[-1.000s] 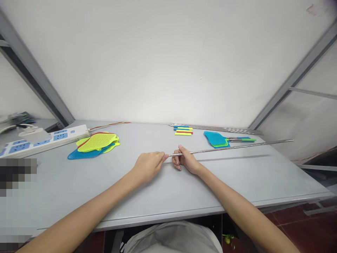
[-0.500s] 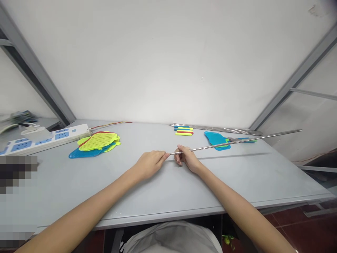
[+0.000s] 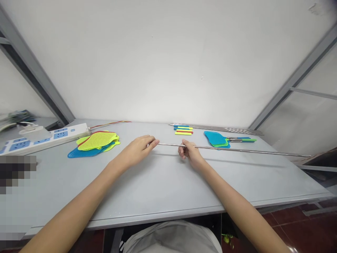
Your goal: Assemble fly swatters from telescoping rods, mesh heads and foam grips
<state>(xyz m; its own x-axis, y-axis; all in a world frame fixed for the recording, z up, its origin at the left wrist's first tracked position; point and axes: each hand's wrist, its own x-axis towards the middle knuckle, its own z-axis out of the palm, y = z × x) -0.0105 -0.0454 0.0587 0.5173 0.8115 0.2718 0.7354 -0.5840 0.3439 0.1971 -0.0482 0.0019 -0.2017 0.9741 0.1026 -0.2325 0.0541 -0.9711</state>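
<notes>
A long thin metal rod (image 3: pixel 237 150) stretches above the grey table (image 3: pixel 158 189) from the middle out past its right side. My right hand (image 3: pixel 190 153) is closed around the rod near its left end. My left hand (image 3: pixel 137 150) lies just left of the rod's tip, fingers together and pinching at the end of it. A stack of yellow, red and blue mesh swatter heads (image 3: pixel 96 143) lies on the table left of my left hand.
Short coloured handle sleeves (image 3: pixel 183 130) and a row of more metal rods (image 3: pixel 223 128) lie along the back edge. Finished blue and green swatters (image 3: pixel 219 140) rest at the back right. A white and blue power strip (image 3: pixel 44 138) sits at the far left.
Both hands moved away from me and a little left with the rod. The rod's far end swung down from a raised angle to about level, pointing right.
</notes>
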